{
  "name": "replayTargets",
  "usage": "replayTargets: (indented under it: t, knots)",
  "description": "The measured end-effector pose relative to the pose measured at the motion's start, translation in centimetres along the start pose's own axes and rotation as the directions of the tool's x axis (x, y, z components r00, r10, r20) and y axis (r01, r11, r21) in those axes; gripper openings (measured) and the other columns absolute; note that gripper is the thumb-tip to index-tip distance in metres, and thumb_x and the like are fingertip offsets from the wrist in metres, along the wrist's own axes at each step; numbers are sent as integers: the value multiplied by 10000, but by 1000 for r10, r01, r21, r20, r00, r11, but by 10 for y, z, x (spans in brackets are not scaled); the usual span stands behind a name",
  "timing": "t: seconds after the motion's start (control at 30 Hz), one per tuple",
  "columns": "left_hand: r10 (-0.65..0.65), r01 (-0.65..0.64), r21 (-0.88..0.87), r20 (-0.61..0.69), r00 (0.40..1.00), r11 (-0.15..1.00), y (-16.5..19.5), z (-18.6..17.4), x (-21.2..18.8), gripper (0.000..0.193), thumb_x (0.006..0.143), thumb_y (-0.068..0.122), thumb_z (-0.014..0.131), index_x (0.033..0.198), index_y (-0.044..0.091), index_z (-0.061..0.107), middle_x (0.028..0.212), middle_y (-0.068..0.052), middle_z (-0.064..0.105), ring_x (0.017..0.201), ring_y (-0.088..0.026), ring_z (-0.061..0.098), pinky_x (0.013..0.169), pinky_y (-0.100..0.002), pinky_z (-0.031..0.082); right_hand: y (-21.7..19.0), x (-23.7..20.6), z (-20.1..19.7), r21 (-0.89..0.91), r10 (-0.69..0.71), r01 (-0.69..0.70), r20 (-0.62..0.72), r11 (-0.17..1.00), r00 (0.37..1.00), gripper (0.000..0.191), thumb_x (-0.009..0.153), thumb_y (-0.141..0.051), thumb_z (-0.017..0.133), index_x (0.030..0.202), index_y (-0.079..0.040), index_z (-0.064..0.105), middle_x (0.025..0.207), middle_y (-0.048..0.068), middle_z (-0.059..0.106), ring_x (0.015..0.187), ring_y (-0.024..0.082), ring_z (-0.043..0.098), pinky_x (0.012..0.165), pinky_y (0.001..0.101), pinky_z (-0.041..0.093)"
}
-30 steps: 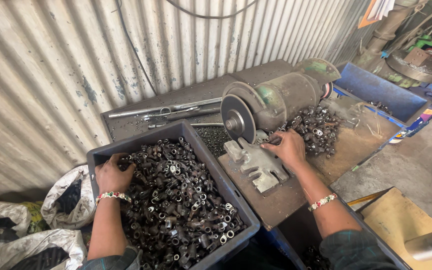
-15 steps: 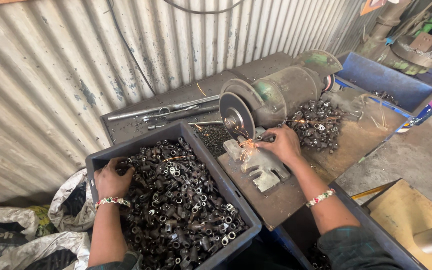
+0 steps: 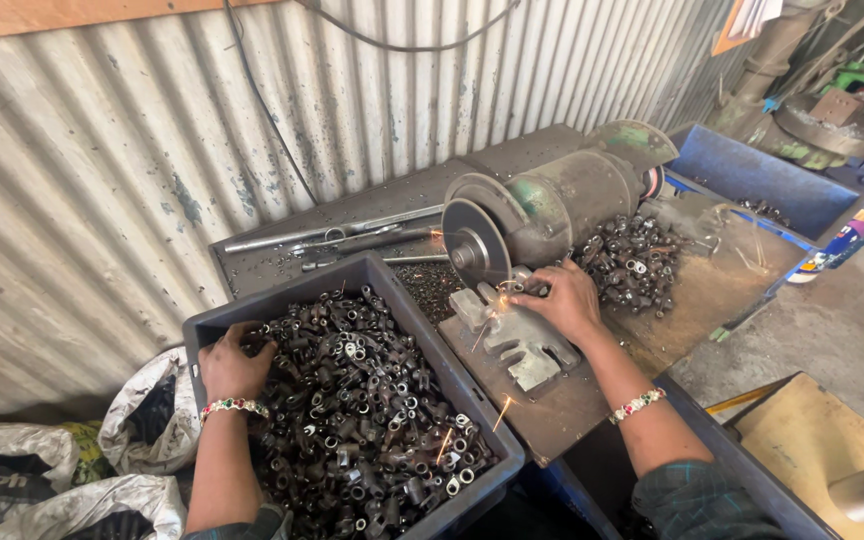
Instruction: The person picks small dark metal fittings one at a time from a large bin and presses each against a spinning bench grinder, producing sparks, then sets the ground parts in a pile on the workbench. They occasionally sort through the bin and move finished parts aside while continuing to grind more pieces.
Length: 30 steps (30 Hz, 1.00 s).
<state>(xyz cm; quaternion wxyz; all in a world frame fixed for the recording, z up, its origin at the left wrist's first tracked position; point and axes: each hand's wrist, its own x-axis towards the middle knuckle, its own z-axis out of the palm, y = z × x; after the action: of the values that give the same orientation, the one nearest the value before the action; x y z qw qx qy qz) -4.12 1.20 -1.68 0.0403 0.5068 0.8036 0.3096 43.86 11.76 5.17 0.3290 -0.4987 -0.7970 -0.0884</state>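
Grinding small metal fittings at a bench grinder (image 3: pixel 552 205)

The crate (image 3: pixel 452 335) sits beside the wheel (image 3: pixel 477 243) for easy reach: left hand (image 3: pixel 232 368) curled into its fittings (image 3: pixel 362 400); right hand (image 3: pixel 564 300) apparently pinches one against the wheel, throwing sparks.

The bin (image 3: pixel 214 330) is dark grey, its metal fittings (image 3: pixel 362 400) black with silvery rims. The grinder (image 3: pixel 552 200) shows worn green paint. Orange sparks (image 3: pixel 500 410) fly. Both wrists wear red, green and white beaded bracelets (image 3: pixel 235 406). The crate (image 3: pixel 752 175) is blue.
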Motion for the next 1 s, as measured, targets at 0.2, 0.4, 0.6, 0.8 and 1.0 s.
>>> replayTargets:
  t: [0.2, 0.4, 0.6, 0.8, 1.0]
  knots:
    - [-11, 11, 21, -6, 1000, 1000, 4, -2, 1, 530, 785, 400, 809, 1278, 231, 712, 1217, -119, 731, 1226, -393, 556, 1087, -420, 401, -9, -41, -30, -233, -453, 396, -298, 888, 840, 253, 731, -202, 918, 959, -188, 809, 970, -50, 742, 836, 194, 609, 701, 321, 523]
    - [37, -37, 13, -5, 999, 999, -4, -1, 1, 494, 810, 414, 792, 1261, 226, 719, 1187, -95, 761, 1201, -324, 622, 1108, -398, 414, -18, -76, -58, -354, -607, 493, -462, 795, 646, 266, 742, -149, 946, 920, -234, 767, 1025, -83, 703, 847, 197, 599, 707, 337, 506]
    - [8, -8, 57, 4, 1000, 998, -5, -3, -1, 530, 790, 406, 815, 1279, 230, 714, 1221, -122, 735, 1214, -379, 577, 1084, -410, 408, -27, -86, -77, -248, -468, 399, -409, 883, 783, 253, 727, -197, 929, 943, -180, 796, 973, -34, 751, 848, 192, 630, 719, 330, 517]
    - [9, -10, 70, 24, 1000, 997, -4, -5, -1, 537, 796, 404, 807, 1295, 234, 704, 1234, -122, 736, 1232, -389, 572, 1109, -421, 405, -19, -51, -46, -22, -7, 7, -17, 1000, 1000, 294, 672, -341, 909, 873, -153, 805, 802, 41, 765, 772, 250, 653, 691, 377, 533]
    - [9, -10, 48, 12, 1000, 999, -4, -4, -1, 520, 807, 401, 795, 1293, 239, 705, 1225, -101, 745, 1248, -385, 568, 1119, -421, 410, 7, -12, 3, 71, 156, -166, 127, 984, 980, 455, 624, -413, 939, 920, -103, 787, 846, 145, 711, 809, 307, 676, 771, 428, 554]
